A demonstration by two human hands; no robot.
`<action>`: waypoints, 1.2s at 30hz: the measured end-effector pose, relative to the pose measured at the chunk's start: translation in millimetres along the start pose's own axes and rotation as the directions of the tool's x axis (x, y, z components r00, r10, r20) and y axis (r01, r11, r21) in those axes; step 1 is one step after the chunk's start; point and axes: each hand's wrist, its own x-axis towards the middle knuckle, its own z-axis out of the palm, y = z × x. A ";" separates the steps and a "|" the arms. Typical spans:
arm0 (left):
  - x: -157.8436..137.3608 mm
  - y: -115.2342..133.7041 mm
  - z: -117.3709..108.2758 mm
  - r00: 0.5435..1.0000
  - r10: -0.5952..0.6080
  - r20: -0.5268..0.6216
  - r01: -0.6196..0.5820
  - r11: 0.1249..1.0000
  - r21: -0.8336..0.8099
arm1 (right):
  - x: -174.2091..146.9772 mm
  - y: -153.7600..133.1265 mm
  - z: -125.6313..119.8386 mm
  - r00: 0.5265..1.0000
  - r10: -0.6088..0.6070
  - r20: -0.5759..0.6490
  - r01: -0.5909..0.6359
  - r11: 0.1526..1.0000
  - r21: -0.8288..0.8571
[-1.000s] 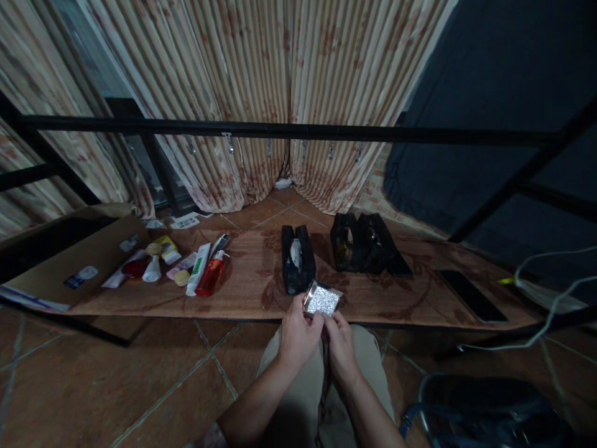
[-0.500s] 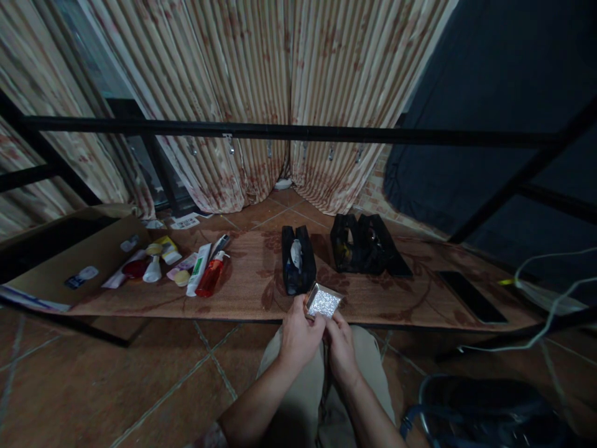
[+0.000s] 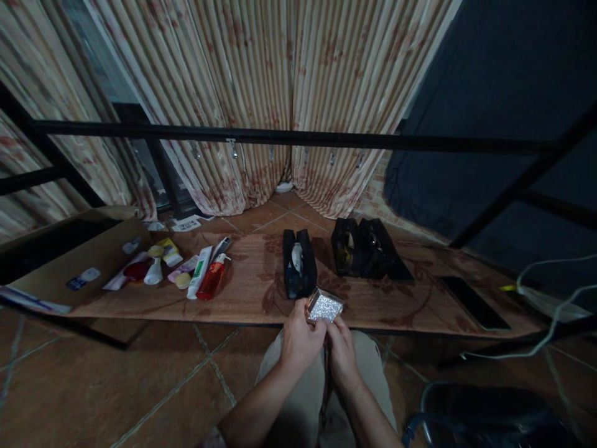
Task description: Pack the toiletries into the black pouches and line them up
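Over my lap, at the table's near edge, I hold a small flat case (image 3: pixel 325 307) with a silver glitter face and a shiny gold-toned rim. My left hand (image 3: pixel 301 336) is closed on its left side, the thumb lying along the near edge. My right hand (image 3: pixel 342 345) grips its near right corner; some of those fingers are hidden beneath it. Just beyond the case stands a narrow black pouch (image 3: pixel 299 283), its top open, with a whitish item (image 3: pixel 297 258) inside. Farther right sits a wider black bag (image 3: pixel 366 264) with things in its compartments.
To the left lie a red pump bottle (image 3: pixel 212 280), a white-and-green tube (image 3: pixel 199 274) and several small toiletries beside a cardboard box (image 3: pixel 112 255). A dark phone or tablet (image 3: pixel 474 303) and a white cable (image 3: pixel 555 317) are on the right. A black metal bar (image 3: pixel 298 135) crosses behind the table.
The view has shifted slightly, so the scene sits a little lower. Both hands still hold the glitter case, which appears tilted a bit flatter.
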 end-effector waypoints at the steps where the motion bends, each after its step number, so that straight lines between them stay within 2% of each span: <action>1: -0.1 -0.2 0.0 1.000 0.000 0.000 0.000 1.000 -0.004 | -0.1 -0.3 0.0 1.000 -0.003 0.006 0.003 1.000 0.001; 7: -0.2 1.1 -0.4 1.000 -0.006 0.002 0.006 1.000 -0.026 | 0.1 -0.4 0.1 1.000 -0.013 0.020 0.013 1.000 -0.002; 20: -2.1 -1.7 -1.4 0.999 0.021 -0.034 -0.022 0.999 -0.041 | 1.3 3.7 -5.2 0.999 -0.035 0.015 0.037 0.988 -0.152; 30: -4.7 2.1 -6.7 0.999 0.040 -0.030 -0.042 0.996 -0.076 | -3.3 -4.0 2.2 1.000 0.004 0.011 -0.004 0.998 -0.061; 36: -4.7 0.2 -6.8 0.998 0.061 -0.011 -0.062 0.995 -0.080 | -2.3 2.2 -1.1 0.999 0.017 0.033 -0.017 1.000 0.022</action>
